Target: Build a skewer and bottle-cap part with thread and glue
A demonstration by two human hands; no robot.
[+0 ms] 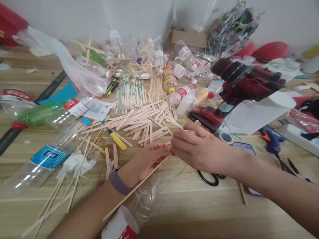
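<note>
A thin bamboo skewer [138, 186] slants from the lower left up to my fingertips. My left hand [148, 158], with a purple band at the wrist, pinches its upper end. My right hand [197, 149] meets it there, fingers curled and closed round the same end; a pale wooden tip [197, 123] shows above its knuckles. What lies between the fingertips is mostly hidden. Beneath the skewer, a clear plastic bottle [120, 229] with a red and white label lies near the table's front edge. Black-handled scissors [209, 178] rest under my right wrist.
Loose craft sticks [138, 123] spread beyond my hands, with a yellow-handled tool [117, 139] beside them. Plastic bottles crowd the back. A red and black cordless drill [236, 81] stands at right, near a blue glue gun [272, 140] and a phone [245, 148]. A large bottle [49, 156] lies left.
</note>
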